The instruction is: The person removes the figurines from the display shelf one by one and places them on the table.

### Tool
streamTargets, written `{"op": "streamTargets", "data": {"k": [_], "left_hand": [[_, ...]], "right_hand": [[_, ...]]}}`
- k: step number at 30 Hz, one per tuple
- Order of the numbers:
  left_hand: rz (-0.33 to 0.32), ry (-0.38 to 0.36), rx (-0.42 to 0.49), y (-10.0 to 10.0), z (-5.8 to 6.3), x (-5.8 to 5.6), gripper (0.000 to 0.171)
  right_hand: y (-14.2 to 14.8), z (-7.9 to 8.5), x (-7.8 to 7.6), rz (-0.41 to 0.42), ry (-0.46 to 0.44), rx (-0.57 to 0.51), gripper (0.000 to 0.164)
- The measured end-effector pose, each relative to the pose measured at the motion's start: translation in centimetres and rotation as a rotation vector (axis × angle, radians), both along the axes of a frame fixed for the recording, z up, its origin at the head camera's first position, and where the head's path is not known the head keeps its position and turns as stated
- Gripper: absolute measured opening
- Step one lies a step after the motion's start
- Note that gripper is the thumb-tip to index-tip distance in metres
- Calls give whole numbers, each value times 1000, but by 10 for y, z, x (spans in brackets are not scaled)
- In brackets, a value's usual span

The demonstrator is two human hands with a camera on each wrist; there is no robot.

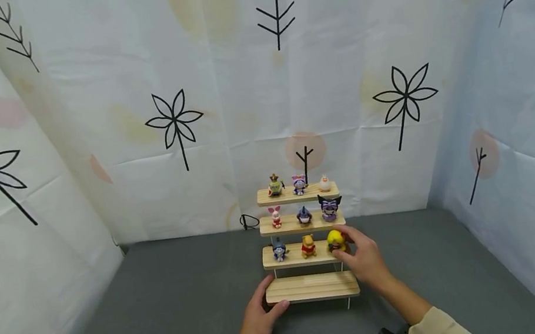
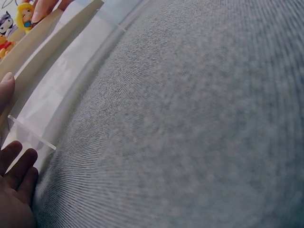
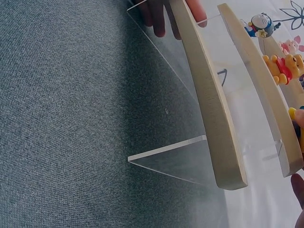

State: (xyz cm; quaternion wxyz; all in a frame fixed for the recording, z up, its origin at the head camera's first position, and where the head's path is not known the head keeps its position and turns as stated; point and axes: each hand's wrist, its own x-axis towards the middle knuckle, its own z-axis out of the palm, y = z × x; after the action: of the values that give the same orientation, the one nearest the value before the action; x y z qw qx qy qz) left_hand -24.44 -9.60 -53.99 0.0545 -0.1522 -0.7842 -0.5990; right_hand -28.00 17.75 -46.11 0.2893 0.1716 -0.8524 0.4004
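Note:
A four-tier wooden display stand (image 1: 313, 288) with clear side supports stands on the grey surface. My left hand (image 1: 257, 322) grips the left end of its lowest board, thumb at the front edge; in the left wrist view its fingers (image 2: 23, 166) are below the board. On the board above, at the right end, my right hand (image 1: 368, 261) pinches a yellow-haired figurine (image 1: 335, 238) between thumb and fingers. That figurine (image 2: 24, 17) also shows in the left wrist view. Beside it are a red-shirted yellow bear figurine (image 1: 308, 246) and a blue figurine (image 1: 279, 250).
Several more figurines occupy the upper two boards, among them a purple-and-black one (image 1: 329, 208) and a white one (image 1: 324, 183). A thin black loop (image 1: 249, 221) lies behind the stand at left. Patterned white curtains (image 1: 100, 101) enclose the grey tabletop (image 1: 175, 314).

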Motion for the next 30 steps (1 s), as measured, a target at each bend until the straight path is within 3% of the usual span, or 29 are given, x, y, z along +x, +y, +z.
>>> {"op": "streamTargets", "data": {"k": [8, 11, 14, 18, 30], "left_hand": [[-18, -19, -15, -1, 3, -1, 67], [-22, -25, -13, 0, 16, 7, 66], [-18, -26, -11, 0, 17, 8, 66], [-4, -33, -23, 0, 2, 1, 68], [2, -52, -12, 1, 0, 1, 66]], "right_hand": [[2, 3, 3, 15, 42, 25, 55], [4, 5, 5, 22, 40, 37, 55], [5, 8, 7, 29, 46, 51, 56], [7, 14, 7, 39, 86, 73, 57], [17, 39, 6, 66, 228, 112, 61]]}}
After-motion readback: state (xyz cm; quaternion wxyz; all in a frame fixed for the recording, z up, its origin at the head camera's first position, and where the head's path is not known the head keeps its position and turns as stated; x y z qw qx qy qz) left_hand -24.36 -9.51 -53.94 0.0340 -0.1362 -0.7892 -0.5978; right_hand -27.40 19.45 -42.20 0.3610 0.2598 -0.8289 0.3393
